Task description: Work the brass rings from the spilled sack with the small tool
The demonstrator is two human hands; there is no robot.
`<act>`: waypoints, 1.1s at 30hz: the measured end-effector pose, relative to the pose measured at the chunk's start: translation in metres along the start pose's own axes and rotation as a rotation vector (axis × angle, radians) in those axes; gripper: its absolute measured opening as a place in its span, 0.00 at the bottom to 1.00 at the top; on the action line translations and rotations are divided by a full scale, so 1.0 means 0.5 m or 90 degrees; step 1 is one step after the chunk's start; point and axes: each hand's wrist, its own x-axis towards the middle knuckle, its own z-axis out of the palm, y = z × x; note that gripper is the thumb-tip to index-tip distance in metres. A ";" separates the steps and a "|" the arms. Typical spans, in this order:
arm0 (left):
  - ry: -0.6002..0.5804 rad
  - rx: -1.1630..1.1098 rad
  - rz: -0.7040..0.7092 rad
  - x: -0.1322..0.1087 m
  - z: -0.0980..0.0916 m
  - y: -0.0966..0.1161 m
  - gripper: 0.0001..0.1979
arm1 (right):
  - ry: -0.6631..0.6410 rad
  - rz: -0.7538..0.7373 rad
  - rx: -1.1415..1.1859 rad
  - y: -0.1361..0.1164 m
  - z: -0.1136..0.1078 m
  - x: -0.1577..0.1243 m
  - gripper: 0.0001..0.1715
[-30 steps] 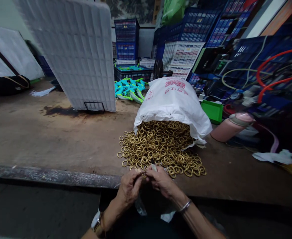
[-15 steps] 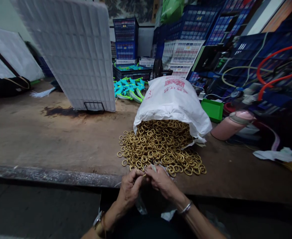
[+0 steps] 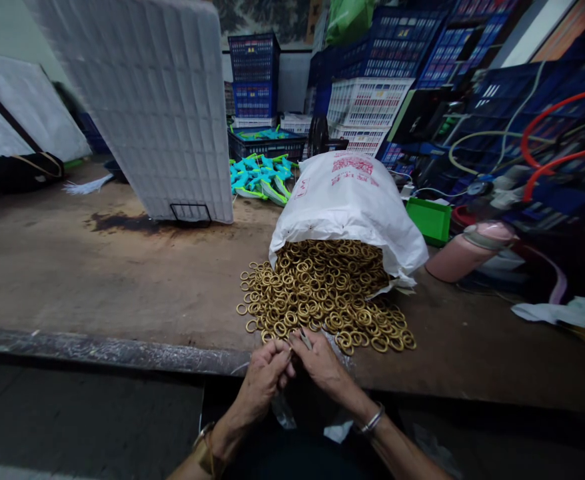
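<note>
"Where rings (image 3: 317,300) lie along the counter's (image 3: 122,287) near edge, how will they handle?"
"Likely stiff, light, slippery; pinch rims; left hand (image 3: 265,373) pinched, contents unclear; right hand (image 3: 325,363) curled round slim tool (image 3: 306,341)."

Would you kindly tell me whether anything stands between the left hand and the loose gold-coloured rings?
Nothing visible does: the loose gold-coloured rings lie just beyond the left hand, and the white sack is farther back, its mouth facing the hands.
</note>
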 end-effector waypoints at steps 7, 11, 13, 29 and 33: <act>-0.005 -0.066 -0.024 -0.004 0.008 0.003 0.15 | 0.027 -0.002 -0.051 0.014 -0.005 0.002 0.17; 0.026 -0.062 -0.017 -0.002 0.007 0.000 0.15 | 0.012 -0.092 -0.218 0.034 -0.003 -0.005 0.10; 0.038 -0.052 -0.011 0.001 0.005 -0.005 0.15 | -0.016 -0.125 -0.296 0.041 -0.001 -0.012 0.08; -0.055 -0.122 -0.077 -0.041 -0.008 0.003 0.13 | 0.084 -0.009 -0.517 0.082 -0.046 0.007 0.15; -0.013 -0.180 -0.061 -0.026 -0.022 -0.004 0.14 | 0.101 -0.064 -0.492 0.081 -0.032 0.006 0.10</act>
